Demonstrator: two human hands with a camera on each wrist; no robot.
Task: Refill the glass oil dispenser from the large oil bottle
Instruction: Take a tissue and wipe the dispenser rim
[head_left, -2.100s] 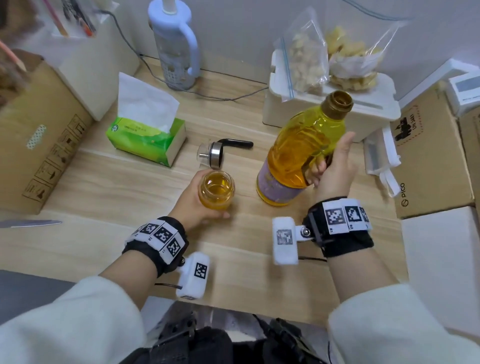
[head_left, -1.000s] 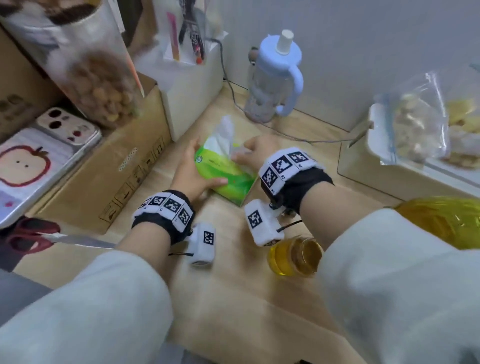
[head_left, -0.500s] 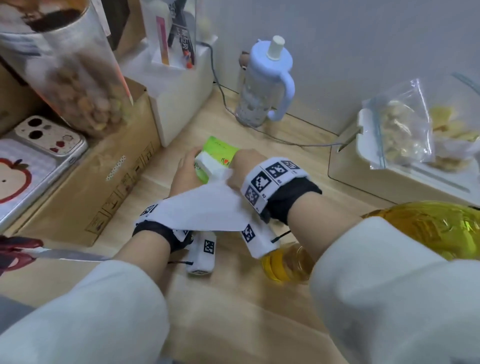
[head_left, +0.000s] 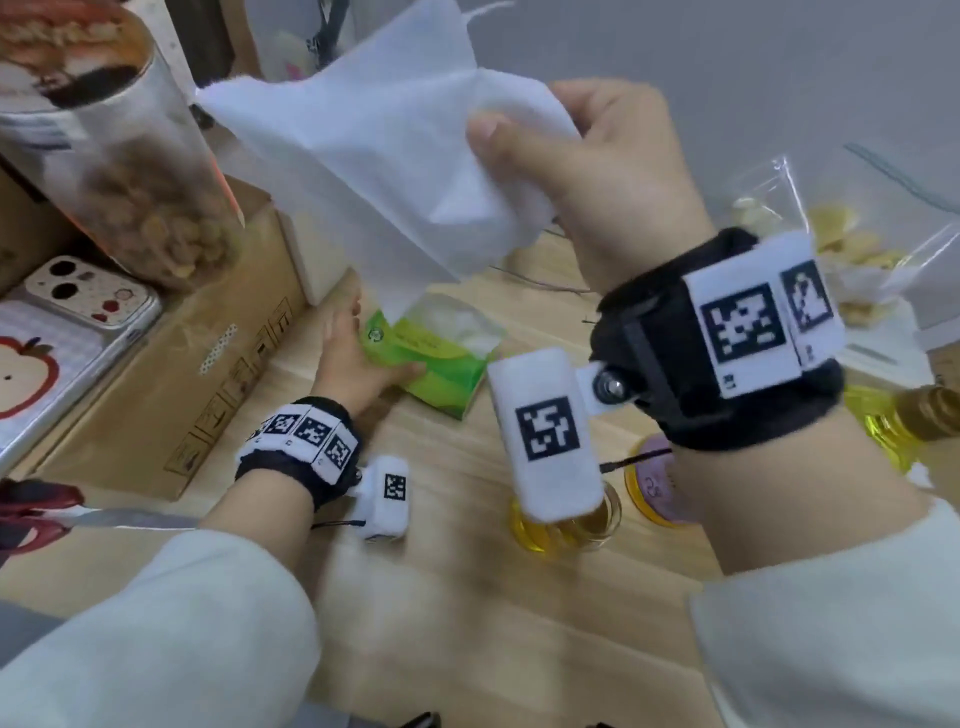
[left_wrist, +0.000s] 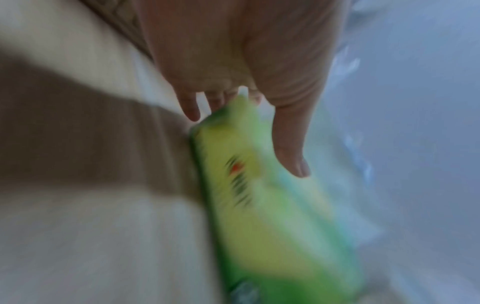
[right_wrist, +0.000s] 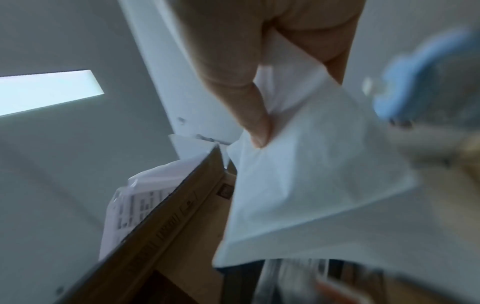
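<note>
My right hand (head_left: 587, 171) is raised high and pinches a white tissue (head_left: 374, 156) between thumb and fingers; the same tissue (right_wrist: 311, 174) hangs below the thumb in the right wrist view. My left hand (head_left: 358, 358) rests on the green tissue pack (head_left: 441, 358) on the table, thumb along its side, fingers around its end (left_wrist: 244, 164). The open glass oil dispenser (head_left: 571, 525), filled with yellow oil, stands on the table half hidden behind my right wrist camera. The large oil bottle (head_left: 904, 421) stands to its right, mostly hidden by my right wrist.
A cardboard box (head_left: 171, 395) stands at the left with a phone (head_left: 88, 296) and a snack container (head_left: 130, 171) on it. Red scissors (head_left: 36, 509) lie at the left edge. Plastic bags of food (head_left: 841, 249) sit at the back right.
My right hand has pulled the tissue free of the pack and lifted it high. My left hand has stayed on the pack, which now lies flat.
</note>
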